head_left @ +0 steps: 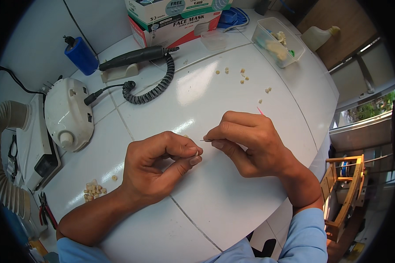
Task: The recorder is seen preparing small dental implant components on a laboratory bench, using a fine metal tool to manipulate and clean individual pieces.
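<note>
My left hand is closed in a pinch around a small cream-coloured piece shaped like a dental crown; the fingertips cover most of it. Just to the right, my right hand grips a thin tool with a narrow metal tip. That tip points left toward the pinched piece, with a small gap between them. A pink end shows behind the right hand, perhaps the same tool's tail. Another pale piece lies on the table, partly behind the left hand's knuckles.
A pile of cream tooth-like pieces lies beside my left forearm. Several more pieces are scattered farther back. A rotary handpiece rests on its stand near a white control box. Pliers, mask boxes and a clear tub edge the table.
</note>
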Demonstrator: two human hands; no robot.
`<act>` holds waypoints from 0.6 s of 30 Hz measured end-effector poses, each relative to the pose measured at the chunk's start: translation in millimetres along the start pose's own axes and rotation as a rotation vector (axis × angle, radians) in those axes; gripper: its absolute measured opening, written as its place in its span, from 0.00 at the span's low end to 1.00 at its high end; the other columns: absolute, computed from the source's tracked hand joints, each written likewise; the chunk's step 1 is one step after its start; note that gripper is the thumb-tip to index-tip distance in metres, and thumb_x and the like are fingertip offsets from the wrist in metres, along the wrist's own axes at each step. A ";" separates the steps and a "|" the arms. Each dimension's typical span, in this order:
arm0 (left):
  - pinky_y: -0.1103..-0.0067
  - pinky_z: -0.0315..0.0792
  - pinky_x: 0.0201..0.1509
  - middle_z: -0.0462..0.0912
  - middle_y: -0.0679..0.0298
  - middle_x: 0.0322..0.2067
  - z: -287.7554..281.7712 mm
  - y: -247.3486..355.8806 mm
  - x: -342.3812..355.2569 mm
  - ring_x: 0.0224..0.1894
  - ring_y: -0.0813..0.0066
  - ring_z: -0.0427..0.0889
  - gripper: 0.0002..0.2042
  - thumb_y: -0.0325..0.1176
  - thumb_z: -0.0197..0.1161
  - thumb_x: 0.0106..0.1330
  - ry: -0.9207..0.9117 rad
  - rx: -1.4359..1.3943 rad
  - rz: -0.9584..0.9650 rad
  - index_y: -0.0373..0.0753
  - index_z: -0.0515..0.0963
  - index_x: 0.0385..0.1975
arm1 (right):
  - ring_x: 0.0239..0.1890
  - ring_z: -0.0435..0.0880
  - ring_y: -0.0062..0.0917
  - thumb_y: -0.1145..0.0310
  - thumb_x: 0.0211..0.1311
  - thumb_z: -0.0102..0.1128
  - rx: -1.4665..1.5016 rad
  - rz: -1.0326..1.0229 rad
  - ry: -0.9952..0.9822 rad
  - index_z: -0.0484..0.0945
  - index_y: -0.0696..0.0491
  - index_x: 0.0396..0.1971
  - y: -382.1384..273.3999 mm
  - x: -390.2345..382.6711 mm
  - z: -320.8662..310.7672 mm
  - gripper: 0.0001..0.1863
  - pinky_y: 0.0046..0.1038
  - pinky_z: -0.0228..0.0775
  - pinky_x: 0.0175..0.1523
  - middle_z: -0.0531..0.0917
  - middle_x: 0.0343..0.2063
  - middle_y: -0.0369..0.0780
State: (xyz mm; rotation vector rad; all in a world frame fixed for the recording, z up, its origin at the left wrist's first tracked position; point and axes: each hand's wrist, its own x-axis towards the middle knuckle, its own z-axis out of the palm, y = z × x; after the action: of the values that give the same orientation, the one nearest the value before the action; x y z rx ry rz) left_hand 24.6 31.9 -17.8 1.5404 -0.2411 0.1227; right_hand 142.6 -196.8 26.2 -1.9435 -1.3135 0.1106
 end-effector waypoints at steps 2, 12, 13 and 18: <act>0.71 0.91 0.54 0.89 0.49 0.46 -1.4 -0.1 -0.4 0.48 0.65 0.93 0.09 0.10 0.67 0.72 -0.025 0.032 0.047 0.31 0.80 0.43 | 0.25 0.82 0.32 0.82 0.63 0.72 0.004 -0.001 0.005 0.87 0.59 0.38 -0.3 0.5 0.3 0.06 0.34 0.71 0.29 0.81 0.27 0.41; 0.72 0.90 0.55 0.91 0.52 0.45 0.8 11.0 3.3 0.52 0.66 0.93 0.08 0.12 0.65 0.74 -0.010 -0.050 -0.054 0.31 0.82 0.47 | 0.25 0.82 0.32 0.81 0.65 0.72 -0.005 -0.004 0.019 0.87 0.59 0.39 -0.3 1.2 -0.7 0.05 0.34 0.71 0.29 0.81 0.27 0.41; 0.73 0.90 0.54 0.91 0.53 0.46 0.0 12.4 4.5 0.52 0.66 0.93 0.08 0.13 0.64 0.76 -0.043 -0.003 -0.045 0.31 0.82 0.49 | 0.25 0.82 0.32 0.81 0.65 0.72 -0.005 -0.005 0.019 0.87 0.59 0.39 0.1 1.1 -0.7 0.05 0.34 0.71 0.29 0.81 0.27 0.41; 0.76 0.89 0.51 0.91 0.55 0.48 -2.6 10.5 1.8 0.53 0.66 0.93 0.07 0.18 0.62 0.80 -0.061 -0.022 -0.086 0.32 0.81 0.53 | 0.25 0.83 0.27 0.83 0.60 0.73 -0.045 -0.021 0.022 0.89 0.58 0.39 3.0 0.5 -1.1 0.08 0.29 0.71 0.28 0.83 0.26 0.39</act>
State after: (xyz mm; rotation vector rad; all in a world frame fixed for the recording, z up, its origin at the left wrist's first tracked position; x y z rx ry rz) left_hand 24.1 34.7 -7.3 1.5318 -0.2234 0.0049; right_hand 145.6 -197.6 25.2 -1.9623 -1.3323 0.0496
